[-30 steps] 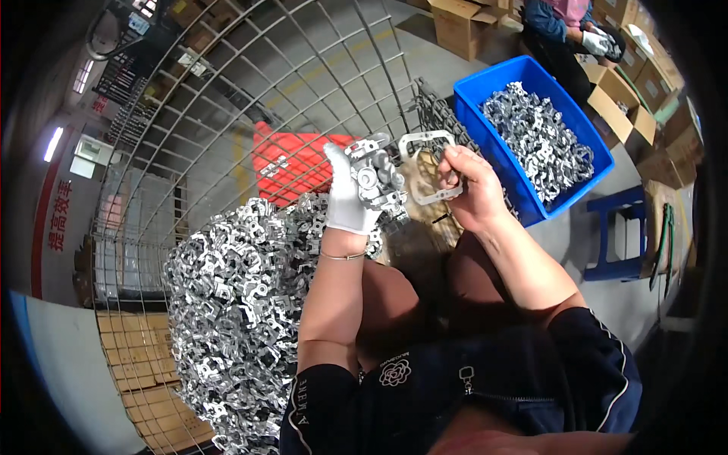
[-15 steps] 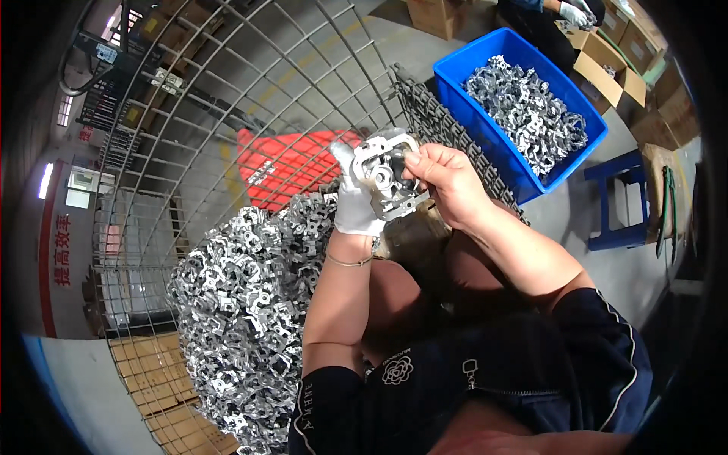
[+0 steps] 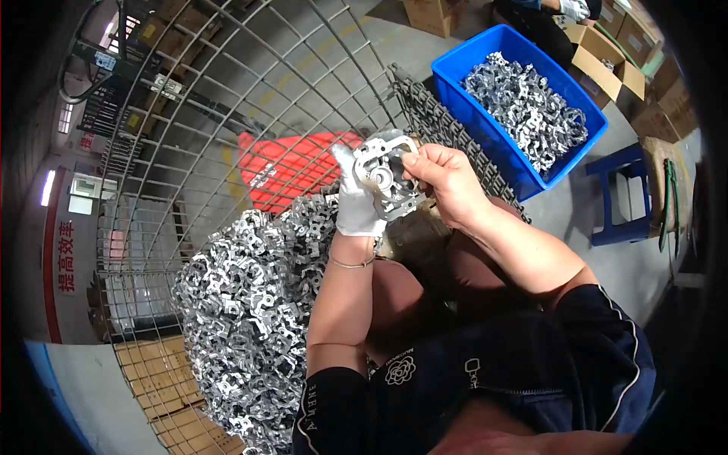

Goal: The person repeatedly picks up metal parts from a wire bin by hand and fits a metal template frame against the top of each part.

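Both hands hold a silver cast metal part [image 3: 388, 180] in front of me, with a round hub and an open frame. My left hand [image 3: 356, 193], in a white glove, is closed round its left side, thumb upright. My bare right hand [image 3: 447, 182] pinches its upper right edge; whether its fingers grip anything small there is hidden. Left of my left forearm rises a big heap of similar metal parts [image 3: 254, 311] within a wire mesh cage [image 3: 296, 68]. More such parts [image 3: 531, 110] fill a blue plastic bin [image 3: 485, 144] at the far right.
Behind the mesh lies a red sack [image 3: 292, 167]. A blue stool [image 3: 618, 193] stands at the right. Cardboard boxes [image 3: 607, 64] and another person's gloved hand [image 3: 574, 9] are at the far right. More cartons [image 3: 163, 379] sit beyond the mesh at the lower left.
The view has shifted slightly. My hands keep nearly the same grip on the metal part. At the far right, the other person's hand has moved up toward the picture's edge.
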{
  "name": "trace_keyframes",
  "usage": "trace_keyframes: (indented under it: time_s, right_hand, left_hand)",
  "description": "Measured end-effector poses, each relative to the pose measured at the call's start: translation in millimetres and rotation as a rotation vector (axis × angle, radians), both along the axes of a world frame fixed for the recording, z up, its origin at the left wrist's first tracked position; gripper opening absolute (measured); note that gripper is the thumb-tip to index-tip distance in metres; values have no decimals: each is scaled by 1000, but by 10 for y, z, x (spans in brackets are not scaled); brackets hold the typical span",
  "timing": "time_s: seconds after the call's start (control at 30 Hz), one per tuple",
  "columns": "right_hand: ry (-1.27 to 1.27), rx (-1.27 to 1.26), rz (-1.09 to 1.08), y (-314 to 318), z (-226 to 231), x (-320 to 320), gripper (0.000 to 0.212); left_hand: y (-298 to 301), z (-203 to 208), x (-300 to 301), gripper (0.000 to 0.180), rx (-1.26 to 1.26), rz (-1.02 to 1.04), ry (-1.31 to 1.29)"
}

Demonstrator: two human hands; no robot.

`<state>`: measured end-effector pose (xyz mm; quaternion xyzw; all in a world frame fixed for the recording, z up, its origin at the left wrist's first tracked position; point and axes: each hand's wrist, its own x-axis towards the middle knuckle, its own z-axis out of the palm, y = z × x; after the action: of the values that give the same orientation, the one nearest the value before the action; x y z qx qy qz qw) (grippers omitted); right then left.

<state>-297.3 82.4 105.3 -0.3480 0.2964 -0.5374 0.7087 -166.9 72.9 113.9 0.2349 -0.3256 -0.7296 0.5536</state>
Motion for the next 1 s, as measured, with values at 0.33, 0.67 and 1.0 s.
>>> trace_keyframes:
  time_s: [0.33,0.67,1.0]
  right_hand:
    - [139,-24,-19,-99,-143,17,21]
    - [-2,47,-71,-62,-38,0,21]
    - [197,-707,-534,121,8,-67,22]
  left_hand:
    - [2,-33,-77,63,99,126,-59]
    - [-44,-122,-86,63,123,73,35]
    - [-579,-959,-16,42,262,-727,109]
